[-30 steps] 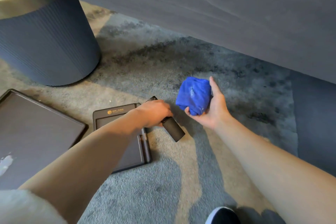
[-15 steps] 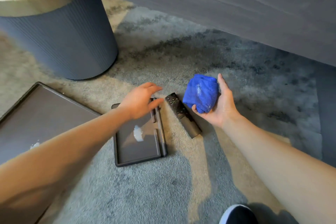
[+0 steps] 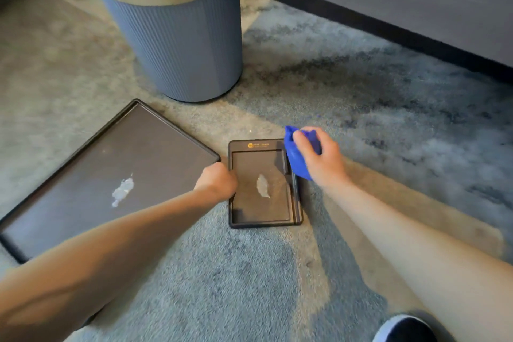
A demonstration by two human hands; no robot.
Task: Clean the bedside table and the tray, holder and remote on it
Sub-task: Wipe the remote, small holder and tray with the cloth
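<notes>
A small black holder [image 3: 277,216] lies flat on the carpet with a white smear [image 3: 262,185] in its middle. My left hand [image 3: 218,182] is curled on the holder's left edge. My right hand [image 3: 322,159] grips a bunched blue cloth [image 3: 295,159] at the holder's upper right corner. A large black tray [image 3: 83,164] lies to the left, with a white smear [image 3: 122,192] on it. The remote is not visible; the spot where it lay is covered by my right hand and the cloth.
A ribbed blue-grey waste bin [image 3: 180,41] with a metal rim stands just behind the tray and holder. A dark furniture base [image 3: 388,2] runs across the upper right. The toe of my shoe [image 3: 402,327] shows at the bottom right. Mottled grey carpet lies all around.
My left hand laid the remote on the carpet beside the holder, then moved onto the holder's left edge. My right hand brought the cloth down to the holder's right corner.
</notes>
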